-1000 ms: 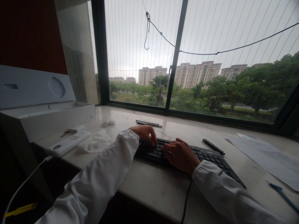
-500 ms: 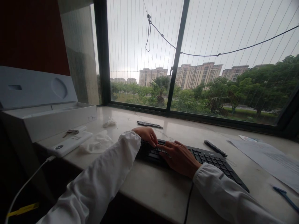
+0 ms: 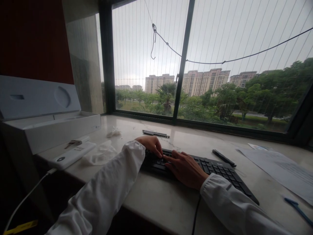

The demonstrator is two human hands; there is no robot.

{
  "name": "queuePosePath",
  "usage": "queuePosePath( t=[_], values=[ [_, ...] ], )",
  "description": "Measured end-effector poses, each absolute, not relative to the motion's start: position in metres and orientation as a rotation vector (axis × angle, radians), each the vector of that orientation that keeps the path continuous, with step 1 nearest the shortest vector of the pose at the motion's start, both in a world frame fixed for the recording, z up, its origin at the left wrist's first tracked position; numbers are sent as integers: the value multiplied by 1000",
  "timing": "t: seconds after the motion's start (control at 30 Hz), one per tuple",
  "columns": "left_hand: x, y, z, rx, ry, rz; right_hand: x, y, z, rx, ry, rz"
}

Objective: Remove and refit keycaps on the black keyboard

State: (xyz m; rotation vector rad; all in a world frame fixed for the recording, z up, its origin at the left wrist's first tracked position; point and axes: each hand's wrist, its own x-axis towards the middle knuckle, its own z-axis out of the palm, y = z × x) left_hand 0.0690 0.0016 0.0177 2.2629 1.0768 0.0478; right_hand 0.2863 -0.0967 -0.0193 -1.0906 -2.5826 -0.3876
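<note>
A black corded keyboard (image 3: 215, 167) lies on the pale marble sill, with both hands over its left part. My left hand (image 3: 152, 145) bends down at the keys, its fingers drawn together in a pinch; whatever may be between the fingertips is too small to make out. My right hand (image 3: 187, 170) lies across the middle keys, palm down and open. Its index finger stretches left until the tip meets the left fingertips. The keyboard's cable (image 3: 196, 213) runs from under the right wrist toward the near edge.
On the left stand an open white box (image 3: 63, 129), a white power bank (image 3: 73, 155) with a key (image 3: 73, 143) on it, and crumpled plastic (image 3: 101, 154). Dark thin pieces (image 3: 156, 133) lie behind the keyboard. Rightward are a black stick-like object (image 3: 223, 158), papers (image 3: 276, 169) and a blue tool (image 3: 297, 209).
The view has tilted slightly, so the scene sits a little lower. Both hands stay at the same keys, with only small finger shifts.
</note>
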Motion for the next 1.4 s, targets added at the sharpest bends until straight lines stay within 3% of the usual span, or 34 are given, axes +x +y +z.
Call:
queuePosePath(
  t=[1.4],
  values=[
    [65,17,8,2186,1041,45,286,-95,-21,-1081,-2601,-221]
  ],
)
